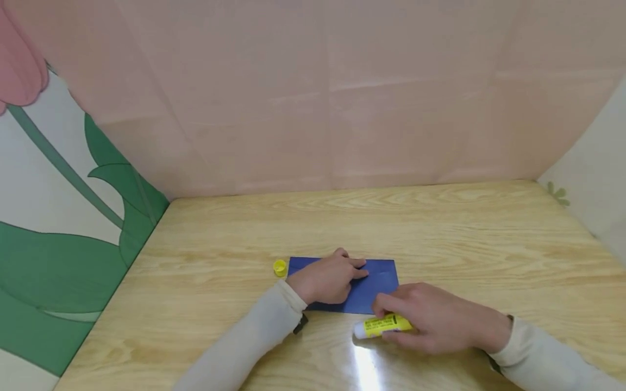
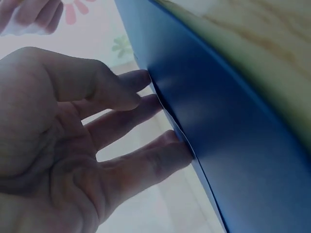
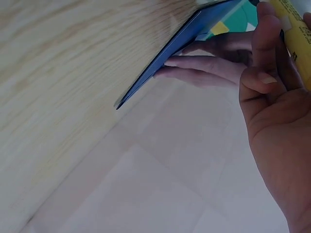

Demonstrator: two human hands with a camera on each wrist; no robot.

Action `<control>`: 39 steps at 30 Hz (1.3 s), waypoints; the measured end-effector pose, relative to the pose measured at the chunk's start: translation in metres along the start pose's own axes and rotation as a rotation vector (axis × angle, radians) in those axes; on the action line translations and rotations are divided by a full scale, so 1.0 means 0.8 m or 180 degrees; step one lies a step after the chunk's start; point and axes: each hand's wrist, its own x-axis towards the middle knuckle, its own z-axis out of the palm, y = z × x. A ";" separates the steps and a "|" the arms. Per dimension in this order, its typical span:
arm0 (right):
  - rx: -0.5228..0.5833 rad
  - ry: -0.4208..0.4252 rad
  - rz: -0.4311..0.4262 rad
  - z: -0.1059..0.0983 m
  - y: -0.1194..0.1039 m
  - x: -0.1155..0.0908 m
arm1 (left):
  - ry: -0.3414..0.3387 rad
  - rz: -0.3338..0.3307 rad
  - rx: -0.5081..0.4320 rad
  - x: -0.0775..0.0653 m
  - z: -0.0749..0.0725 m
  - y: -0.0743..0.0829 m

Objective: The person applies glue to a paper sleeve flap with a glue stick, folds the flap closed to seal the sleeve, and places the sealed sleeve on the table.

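A dark blue paper envelope (image 1: 383, 283) lies flat on the wooden table. My left hand (image 1: 329, 279) rests over it, fingertips pressing on its upper part. In the left wrist view those fingers (image 2: 146, 167) are spread and touch the paper along a slightly raised flap edge. My right hand (image 1: 435, 319) grips a yellow glue stick (image 1: 386, 325) between thumb and fingers, just below the envelope's lower right edge. The stick lies nearly level, its white end pointing left. It also shows in the right wrist view, where the yellow barrel (image 3: 294, 36) is partly cut off.
A small yellow cap (image 1: 280, 267) sits on the table (image 1: 205, 304) by the envelope's upper left corner. Behind the table rises a pinkish sheet (image 1: 323, 108). A wall with a painted flower (image 1: 105, 206) borders the left side, and a pale wall (image 1: 594, 179) the right.
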 end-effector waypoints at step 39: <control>-0.0015 -0.0014 0.0009 -0.001 -0.003 -0.001 | -0.0273 -0.0136 -0.0153 0.001 -0.007 0.003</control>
